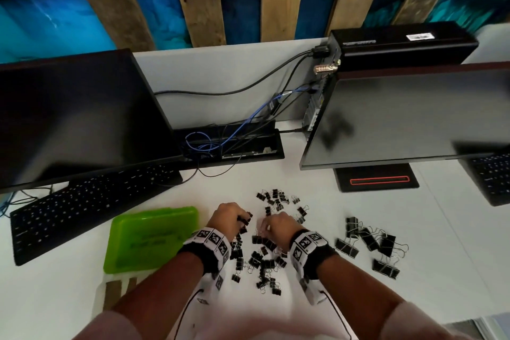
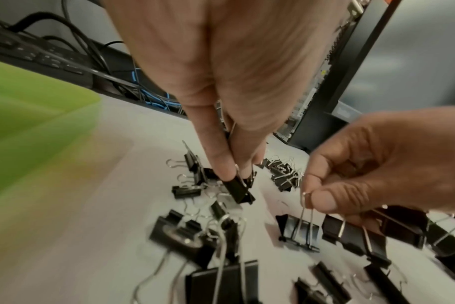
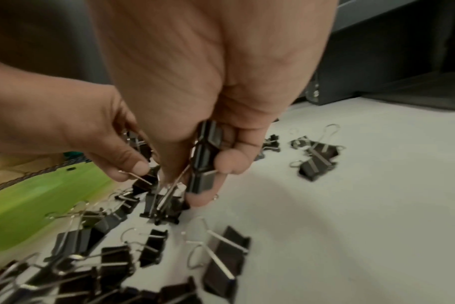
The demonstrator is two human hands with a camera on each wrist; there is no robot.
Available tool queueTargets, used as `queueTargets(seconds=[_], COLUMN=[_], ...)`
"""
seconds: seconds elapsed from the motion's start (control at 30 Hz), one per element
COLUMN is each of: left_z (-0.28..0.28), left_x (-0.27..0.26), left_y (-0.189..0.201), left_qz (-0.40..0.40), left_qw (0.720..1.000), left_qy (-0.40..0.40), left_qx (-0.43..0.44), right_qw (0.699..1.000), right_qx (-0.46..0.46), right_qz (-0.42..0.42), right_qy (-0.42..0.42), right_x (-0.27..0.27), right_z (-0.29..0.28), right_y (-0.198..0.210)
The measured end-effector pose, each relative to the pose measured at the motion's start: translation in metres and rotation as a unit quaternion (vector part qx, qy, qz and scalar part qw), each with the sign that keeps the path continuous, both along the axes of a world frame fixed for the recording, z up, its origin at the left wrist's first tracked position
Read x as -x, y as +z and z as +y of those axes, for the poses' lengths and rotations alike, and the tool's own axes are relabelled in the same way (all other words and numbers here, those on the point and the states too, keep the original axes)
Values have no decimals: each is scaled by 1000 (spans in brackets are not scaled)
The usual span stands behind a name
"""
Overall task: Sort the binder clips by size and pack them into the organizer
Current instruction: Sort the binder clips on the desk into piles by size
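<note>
Green organizer (image 1: 154,240) sitting left of both hands. Left hand (image 1: 229,217) fingers (image 2: 221,164) pinching a small clip (image 2: 240,190); right hand (image 1: 278,225) fingers (image 3: 203,197) gripping several stacked clips (image 3: 204,160). Loose clip pile (image 1: 262,262) lying under them on the counter (image 1: 441,243), big clips (image 1: 369,243) to the right.

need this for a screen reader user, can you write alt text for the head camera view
Two hands work in a scatter of small black binder clips on a white desk; the left hand pinches one clip and the right hand holds clips too. A green organizer sits to the left, larger clips lie grouped to the right, with monitors and keyboards behind.
</note>
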State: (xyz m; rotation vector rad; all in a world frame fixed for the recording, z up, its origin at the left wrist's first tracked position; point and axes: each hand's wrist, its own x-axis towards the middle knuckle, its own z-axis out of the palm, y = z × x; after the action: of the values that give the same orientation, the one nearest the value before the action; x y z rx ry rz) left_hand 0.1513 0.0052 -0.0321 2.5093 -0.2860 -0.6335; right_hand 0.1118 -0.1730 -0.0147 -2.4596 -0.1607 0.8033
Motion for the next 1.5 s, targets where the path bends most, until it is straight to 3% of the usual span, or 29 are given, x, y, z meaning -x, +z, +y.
queueTargets(seconds=[0.23,0.4,0.63,0.83,1.17,1.37,1.5], left_z=[-14,-61,-127,-152,-147,-152,-155], left_x=[1,31,95,119,126,126,126], left_y=[21,35,21,13,2,-2,-3], left_qz=[-21,-8,50,55,53,22,69], left_qw=[998,990,973,964,958,967,959], left_qy=[-30,-131,-221,-254,-272,-245,-266], left_qx=[44,53,42,55,72,63,63], right_qw=[988,976,957,936,908,938,952], right_qx=[-51,-56,-19,-49,-130,-56,-38], right_qz=[-55,-72,-52,-44,-63,-74,-65], right_qy=[-138,-196,-286,-345,-394,-333,-298], right_x=[20,64,155,187,200,196,192], right_z=[-45,-81,-132,-142,-140,-139,-136], right_y=[13,20,2,-12,-23,-27,-30])
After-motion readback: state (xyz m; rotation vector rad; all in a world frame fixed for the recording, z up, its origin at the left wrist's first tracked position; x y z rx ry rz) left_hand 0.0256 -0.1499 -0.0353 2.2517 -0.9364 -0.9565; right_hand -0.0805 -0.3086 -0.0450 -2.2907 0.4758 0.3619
